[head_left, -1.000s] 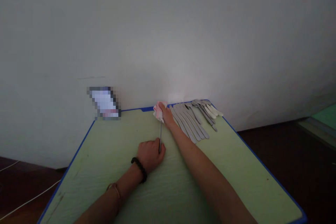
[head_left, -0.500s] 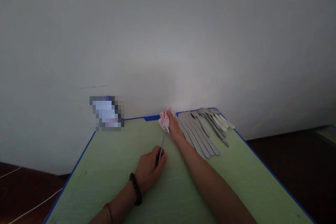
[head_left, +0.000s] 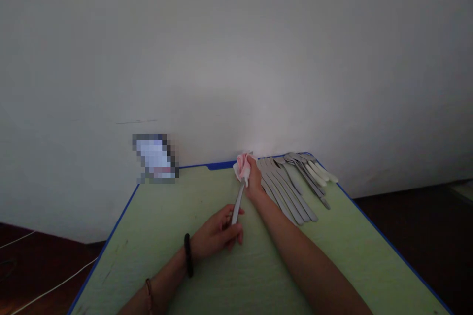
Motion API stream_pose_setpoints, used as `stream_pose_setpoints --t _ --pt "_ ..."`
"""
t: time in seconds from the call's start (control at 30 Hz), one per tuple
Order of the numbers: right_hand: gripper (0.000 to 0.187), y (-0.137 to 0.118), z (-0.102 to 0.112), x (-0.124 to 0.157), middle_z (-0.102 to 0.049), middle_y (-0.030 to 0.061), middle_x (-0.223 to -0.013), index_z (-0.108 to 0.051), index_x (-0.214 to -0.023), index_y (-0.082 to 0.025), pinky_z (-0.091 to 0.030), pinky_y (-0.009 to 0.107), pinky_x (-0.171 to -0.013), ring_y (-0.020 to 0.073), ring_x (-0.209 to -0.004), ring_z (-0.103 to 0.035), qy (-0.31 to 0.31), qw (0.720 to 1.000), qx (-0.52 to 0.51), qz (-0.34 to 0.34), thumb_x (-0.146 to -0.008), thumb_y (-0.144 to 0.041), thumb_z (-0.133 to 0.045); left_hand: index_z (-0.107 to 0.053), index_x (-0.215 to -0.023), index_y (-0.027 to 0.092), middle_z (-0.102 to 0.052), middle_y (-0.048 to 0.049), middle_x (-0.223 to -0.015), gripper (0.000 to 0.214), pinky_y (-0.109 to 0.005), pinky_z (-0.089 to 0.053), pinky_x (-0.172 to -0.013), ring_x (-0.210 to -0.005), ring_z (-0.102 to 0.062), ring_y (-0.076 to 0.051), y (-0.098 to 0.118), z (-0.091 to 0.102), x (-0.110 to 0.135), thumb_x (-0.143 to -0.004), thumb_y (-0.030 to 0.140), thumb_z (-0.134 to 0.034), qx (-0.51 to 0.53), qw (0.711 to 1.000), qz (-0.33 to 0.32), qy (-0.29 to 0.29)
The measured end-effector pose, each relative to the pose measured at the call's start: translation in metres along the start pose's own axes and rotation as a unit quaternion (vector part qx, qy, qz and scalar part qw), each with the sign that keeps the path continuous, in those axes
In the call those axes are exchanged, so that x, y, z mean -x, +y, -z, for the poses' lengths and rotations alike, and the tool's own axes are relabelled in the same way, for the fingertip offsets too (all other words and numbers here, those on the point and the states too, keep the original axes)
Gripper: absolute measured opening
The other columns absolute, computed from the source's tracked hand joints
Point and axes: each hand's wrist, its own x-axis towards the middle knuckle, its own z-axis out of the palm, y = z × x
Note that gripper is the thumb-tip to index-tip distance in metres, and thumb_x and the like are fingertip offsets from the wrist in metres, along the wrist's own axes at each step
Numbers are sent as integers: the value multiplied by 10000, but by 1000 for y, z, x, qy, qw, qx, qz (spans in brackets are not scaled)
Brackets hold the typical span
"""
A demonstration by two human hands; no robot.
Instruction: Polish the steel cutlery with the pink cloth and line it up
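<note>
My left hand (head_left: 218,234) is closed round the handle of a metal table knife (head_left: 238,203), which points away from me over the green table (head_left: 177,216). At the knife's far end my right hand (head_left: 254,182) grips a bunched pink cloth (head_left: 242,166) wrapped about the blade tip. A black bead bracelet sits on my left wrist. Just right of my right hand lies a row of several knives (head_left: 286,192), and beyond them several spoons and white-handled pieces (head_left: 312,172).
The green table has a blue rim (head_left: 373,229) and stands against a pale wall. A blurred-out object (head_left: 155,157) leans at the wall behind the table's far left corner. White cables (head_left: 44,293) run over the dark floor on the left.
My left hand has turned palm-up under the knife handle, rolling the knife so its flat shows. The right hand keeps the cloth on the blade tip. The camera has shifted slightly.
</note>
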Motion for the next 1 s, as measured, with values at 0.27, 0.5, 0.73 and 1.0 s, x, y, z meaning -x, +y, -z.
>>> stream_pose_setpoints --t 0.27,0.5,0.73,1.0 --pt "382 -11 -8 15 -535 7 -503 -546 -613 -177 -364 227 -403 121 -451 -483 38 999 23 -15 -773 -524 -523 -421 -1099 169 -515 82 -622 498 -161 -265 -322 -349 -411 -39 -5 9 -8 -811 557 -543 37 998 1 41" --pt "484 -11 -12 33 -447 -20 -452 -424 -512 -206 -291 236 -419 105 -435 -397 -65 976 192 79 -772 -613 -449 -421 -1050 184 -467 104 -607 427 -167 -204 -318 -324 -353 -25 -5 10 -17 -806 523 -509 26 992 -10 124" --pt "489 -16 -14 38 -466 -10 -444 -451 -499 -201 -289 241 -425 113 -437 -416 -56 968 232 80 -782 -598 -427 -420 -993 182 -456 119 -533 384 -171 -191 -331 -317 -347 -39 -4 6 -17 -811 515 -476 3 990 -19 139" --pt "486 -13 -12 39 -508 3 -449 -517 -507 -186 -326 247 -471 132 -470 -472 -65 964 251 63 -792 -574 -450 -430 -929 187 -499 105 -532 334 -175 -228 -353 -338 -369 -43 -5 4 -15 -816 496 -487 -12 991 -23 134"
